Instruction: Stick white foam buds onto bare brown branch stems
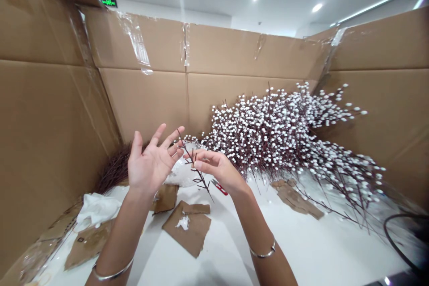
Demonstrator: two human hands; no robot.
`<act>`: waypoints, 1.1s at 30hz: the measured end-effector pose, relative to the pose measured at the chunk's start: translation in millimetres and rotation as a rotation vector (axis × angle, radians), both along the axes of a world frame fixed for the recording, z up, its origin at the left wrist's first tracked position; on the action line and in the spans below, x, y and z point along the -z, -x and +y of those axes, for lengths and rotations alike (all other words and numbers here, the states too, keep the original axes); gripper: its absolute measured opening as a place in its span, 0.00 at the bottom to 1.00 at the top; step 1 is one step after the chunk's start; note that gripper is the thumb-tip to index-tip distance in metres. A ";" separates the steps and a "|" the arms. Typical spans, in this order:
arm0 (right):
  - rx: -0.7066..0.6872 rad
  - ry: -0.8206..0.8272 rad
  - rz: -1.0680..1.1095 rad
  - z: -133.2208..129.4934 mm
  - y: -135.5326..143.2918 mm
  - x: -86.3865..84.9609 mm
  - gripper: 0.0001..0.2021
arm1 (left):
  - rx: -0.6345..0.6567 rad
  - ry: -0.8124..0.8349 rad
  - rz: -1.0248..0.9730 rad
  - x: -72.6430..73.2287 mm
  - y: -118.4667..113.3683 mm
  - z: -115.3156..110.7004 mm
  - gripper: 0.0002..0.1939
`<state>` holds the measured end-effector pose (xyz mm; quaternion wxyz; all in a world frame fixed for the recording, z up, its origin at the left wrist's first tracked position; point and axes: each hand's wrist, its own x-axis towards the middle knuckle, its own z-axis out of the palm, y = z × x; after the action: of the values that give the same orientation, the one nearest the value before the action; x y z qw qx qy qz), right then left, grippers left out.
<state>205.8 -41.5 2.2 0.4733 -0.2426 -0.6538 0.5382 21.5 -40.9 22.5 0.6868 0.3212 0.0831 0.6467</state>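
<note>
My right hand pinches a thin, dark brown artificial twig with short side stubs and no white berries on it. The twig slants from upper left to lower right in front of me. Beside its upper end, my left hand is spread, palm up, with its fingertips close to the twig; whether they touch it I cannot tell. Behind my right hand lies a large heap of dark branches with white berries. A red-handled tool lies on the white table below my right wrist, partly hidden.
Tall cardboard walls enclose the table on the left, back and right. Bare dark twigs are piled at the left. Torn cardboard pieces, a crumpled white wrap and clear plastic lie about. A black cable curves at the right.
</note>
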 end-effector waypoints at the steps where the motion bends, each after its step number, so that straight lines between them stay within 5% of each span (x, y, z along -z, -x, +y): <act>1: 0.000 0.000 0.001 0.0 0.0 0.2 0.10 | -0.001 -0.001 0.004 0.1 0.0 -0.2 0.28; 33: 0.044 -0.071 0.009 -2.8 -3.4 -2.5 0.09 | -0.025 -0.044 0.010 2.1 8.1 4.1 0.27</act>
<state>209.2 -44.3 4.7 0.4964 -0.2376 -0.6647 0.5053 13.3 -36.8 20.4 0.6711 0.3384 0.0765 0.6552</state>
